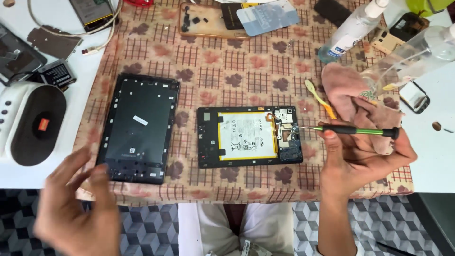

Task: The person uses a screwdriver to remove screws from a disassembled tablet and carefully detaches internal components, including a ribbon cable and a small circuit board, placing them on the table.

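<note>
Your right hand (365, 151) holds a screwdriver (355, 129), tip touching the open tablet (250, 137). Your left hand (78, 208) hangs wide open near the black frame (139, 127).

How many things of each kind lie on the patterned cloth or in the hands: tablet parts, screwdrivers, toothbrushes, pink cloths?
Tablet parts: 2, the opened tablet body and the black tablet frame
Screwdrivers: 1, the green screwdriver in the right hand
Toothbrushes: 1, the yellow toothbrush
Pink cloths: 1, the pink cloth
Total: 5

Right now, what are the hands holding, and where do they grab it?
The right hand holds a green screwdriver by its handle. The left hand holds nothing.
</note>
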